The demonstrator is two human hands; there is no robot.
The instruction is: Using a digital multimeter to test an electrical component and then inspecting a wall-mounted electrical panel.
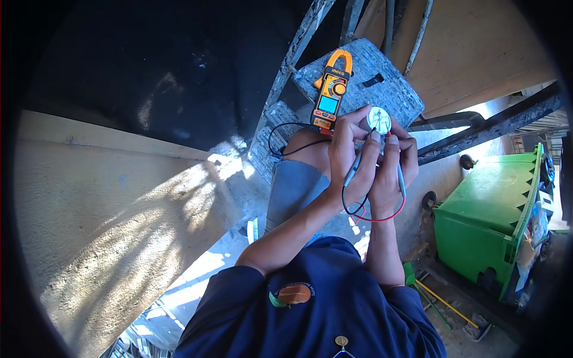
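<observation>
My left hand (351, 152) grips the black-lead test probe (352, 169) and steadies a small round white fitting (378, 120) with its fingers. The red-lead test probe (400, 179) is in my right hand (394, 165), whose fingers also support the fitting. Both probe tips point at the fitting's face; whether each touches a contact is too small to tell. An orange and black INGCO clamp meter (331, 89) rests on a paint-spattered ladder platform (394, 98), its screen lit. A black lead (280, 154) loops from the meter over my knee.
A small black piece (373, 80) lies on the platform. Ladder rails (297, 40) rise beyond it. At right is a large green wheeled bin (488, 197) with rubbish at its rim. A yellow-handled mop (447, 303) lies below it. A rough tan wall (112, 210) stands left.
</observation>
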